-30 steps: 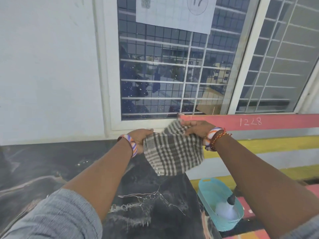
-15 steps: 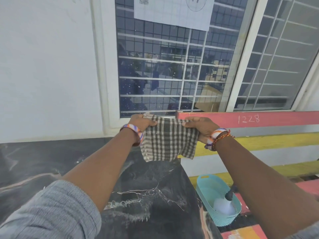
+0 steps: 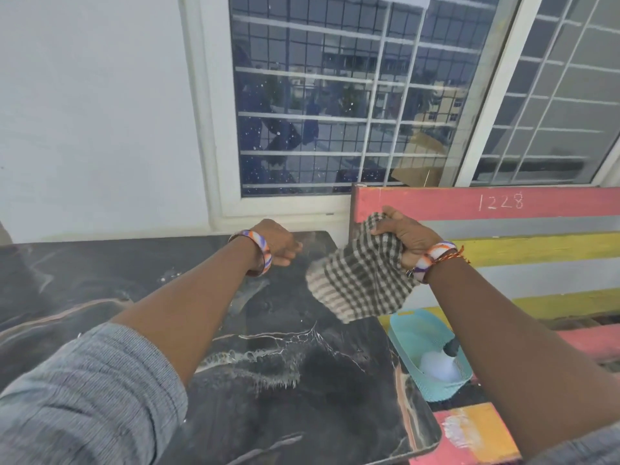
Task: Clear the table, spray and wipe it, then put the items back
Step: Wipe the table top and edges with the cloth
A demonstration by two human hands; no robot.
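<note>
Marble table [image 3: 302, 397], one cloth [image 3: 359, 280], one basket [image 3: 412, 333]

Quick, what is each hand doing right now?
Left hand: fingers curled, holding nothing, above the table.
Right hand: gripping the checked cloth, which hangs bunched from it.

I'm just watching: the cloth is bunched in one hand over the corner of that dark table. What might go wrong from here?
1. Only the right hand grips the checked cloth, and its loose end hangs past the table edge above the turquoise basket; it could slip and drop in.
2. Bunched like that, the cloth may wipe only a narrow strip and leave streaks.
3. The left hand holds nothing, so nothing steadies the cloth.
</note>
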